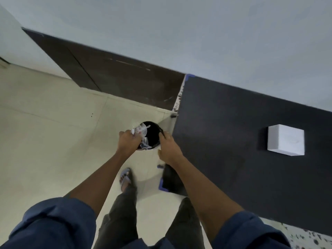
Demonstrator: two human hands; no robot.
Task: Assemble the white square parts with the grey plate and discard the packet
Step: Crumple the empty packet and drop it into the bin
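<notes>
head view, looking straight down past two bare forearms and rolled blue sleeves point(53, 225). standing on pale floor tiles point(45, 141), one sandalled foot point(126, 178) showing between the arms, dark trousers below.

reaching with the left hand point(128, 141) over a small black bin point(152, 135) sitting on the floor just beside the corner of a black table point(233, 141). curling the left fingers closed around a crumpled clear packet point(141, 131) with some print on it, holding it at the bin's left rim, partly over the dark opening. part of the packet hanging down below the fist along the bin's near edge.

resting the right hand point(168, 150) against the bin's right rim, fingers bent over the edge and seeming to grip it; exactly how tightly, not possible to tell from this angle, with the fingertips hidden behind the rim.

lying well apart on the black table, off to the right, a white square part point(286, 139), looking like a shallow box, alone on the dark surface. no telling whether the grey plate is under or inside it.

running behind the bin, a dark brown skirting panel point(116, 74) along the base of a pale wall point(179, 33). showing blue tape point(189, 76) at the table's far corner and another blue patch near the table's near edge by the right wrist.
</notes>
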